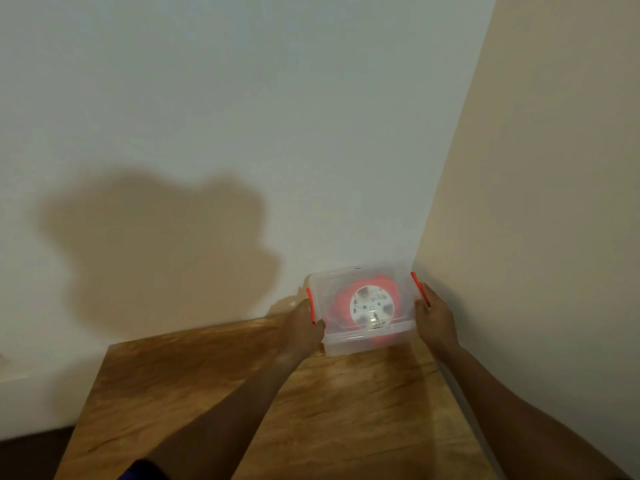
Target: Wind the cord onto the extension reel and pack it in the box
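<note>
A clear plastic box [349, 344] with a lid on top and orange-red side latches sits at the far right corner of the wooden table. Through the lid shows the orange extension reel [372, 306] with its white round face. My left hand [301, 327] grips the box's left side at the left latch [311, 304]. My right hand [434, 317] grips the right side at the right latch [420, 287]. The picture is blurred, so the cord itself cannot be made out.
The wooden table [242, 410] stands in a room corner, with a white wall behind and a cream wall [536, 202] close on the right. The table's left edge drops to a dark floor [31, 455].
</note>
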`<state>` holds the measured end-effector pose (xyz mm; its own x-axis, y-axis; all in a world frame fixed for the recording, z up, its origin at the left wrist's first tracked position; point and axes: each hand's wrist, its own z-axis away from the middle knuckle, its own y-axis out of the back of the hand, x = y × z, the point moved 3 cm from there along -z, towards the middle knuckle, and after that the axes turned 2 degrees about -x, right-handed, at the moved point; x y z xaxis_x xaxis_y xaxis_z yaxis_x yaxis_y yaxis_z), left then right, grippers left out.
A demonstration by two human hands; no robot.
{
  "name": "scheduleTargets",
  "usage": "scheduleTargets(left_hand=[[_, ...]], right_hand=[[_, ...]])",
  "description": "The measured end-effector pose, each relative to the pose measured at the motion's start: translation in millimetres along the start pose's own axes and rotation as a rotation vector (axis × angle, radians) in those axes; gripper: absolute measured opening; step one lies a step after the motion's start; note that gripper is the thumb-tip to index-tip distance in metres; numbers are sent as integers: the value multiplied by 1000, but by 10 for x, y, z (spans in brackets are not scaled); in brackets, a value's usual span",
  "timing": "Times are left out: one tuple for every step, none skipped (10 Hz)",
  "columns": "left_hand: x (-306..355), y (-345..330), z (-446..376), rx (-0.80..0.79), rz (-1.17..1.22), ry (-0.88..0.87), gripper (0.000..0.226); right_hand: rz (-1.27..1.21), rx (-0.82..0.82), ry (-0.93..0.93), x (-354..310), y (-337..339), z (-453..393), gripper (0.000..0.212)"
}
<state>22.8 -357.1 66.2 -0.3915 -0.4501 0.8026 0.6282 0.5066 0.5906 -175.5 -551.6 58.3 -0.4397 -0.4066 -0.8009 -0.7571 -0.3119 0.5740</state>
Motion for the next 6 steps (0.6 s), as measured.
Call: scheduleTargets(left_hand=[[-83, -158, -67, -1, -53, 31, 33], [-140, -270, -102, -3, -65, 34, 36], [-192, -297, -169, 13, 7, 60, 39], [-280, -308, -182, 33, 6, 52, 39], [-334, -90, -61, 89, 22, 104, 53], [-483, 214, 8, 131, -94, 86, 70]], right_hand=[[16, -35, 4, 162, -89, -92, 47], [9, -12, -1, 336, -189, -102, 45], [15, 0, -16, 397, -236, -158, 45], [50, -21, -71, 423, -257, -195, 45], [304, -42, -138, 311, -281, -143, 57], [588, -105, -9, 120, -473, 43, 76]])
